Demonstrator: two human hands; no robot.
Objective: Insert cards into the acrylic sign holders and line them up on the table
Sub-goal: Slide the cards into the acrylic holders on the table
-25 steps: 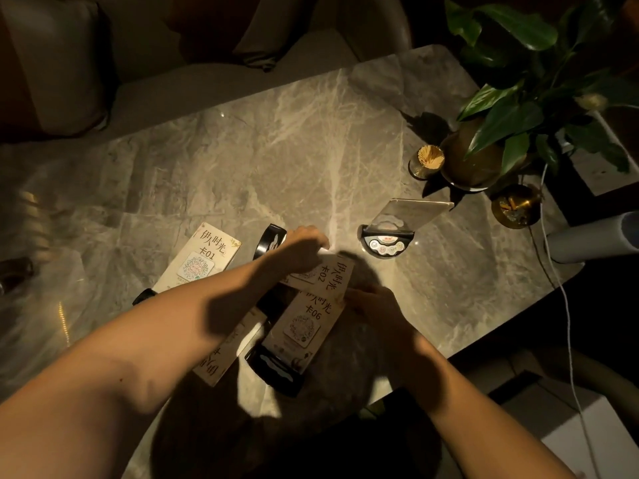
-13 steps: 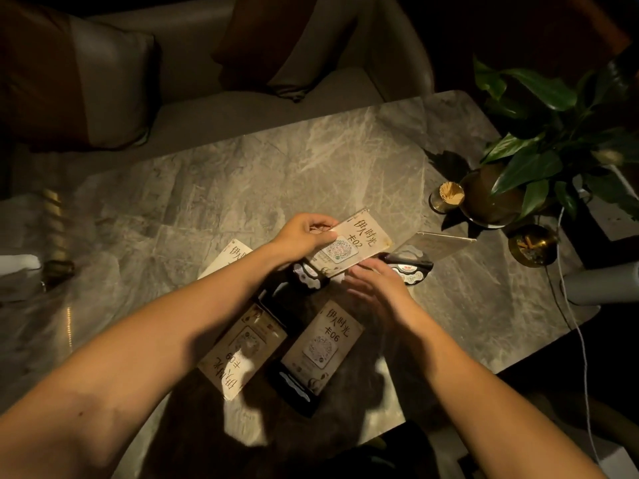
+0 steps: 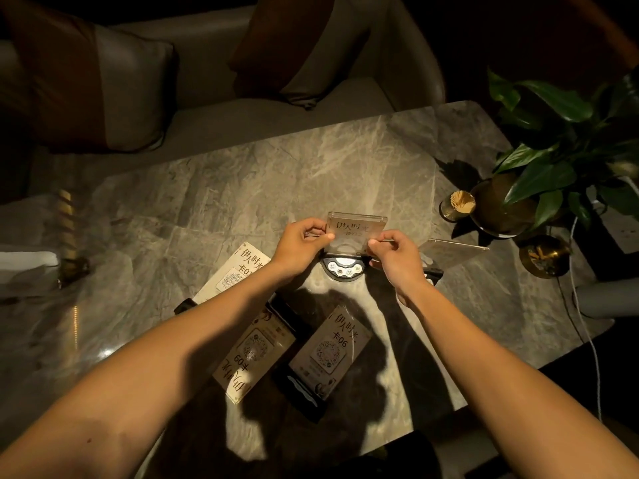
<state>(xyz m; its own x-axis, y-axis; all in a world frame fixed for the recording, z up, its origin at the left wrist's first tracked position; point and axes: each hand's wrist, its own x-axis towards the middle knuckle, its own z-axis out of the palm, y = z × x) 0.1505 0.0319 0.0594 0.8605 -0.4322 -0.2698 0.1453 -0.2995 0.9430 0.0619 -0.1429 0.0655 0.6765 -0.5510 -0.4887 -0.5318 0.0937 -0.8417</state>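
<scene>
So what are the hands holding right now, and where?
Both hands pinch the card in the upright holder: left hand at its left edge, right hand at its right.

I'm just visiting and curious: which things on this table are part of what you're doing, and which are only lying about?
Part of the job: upright sign holder pinched by left hand and right hand; flat signs 09, 06.
Lying about: potted plant, toothpick jar, brass dish.

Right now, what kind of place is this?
Probably a dim lounge or café: a marble table beside a cushioned sofa, numbered QR table signs, and a toothpick jar.
</scene>
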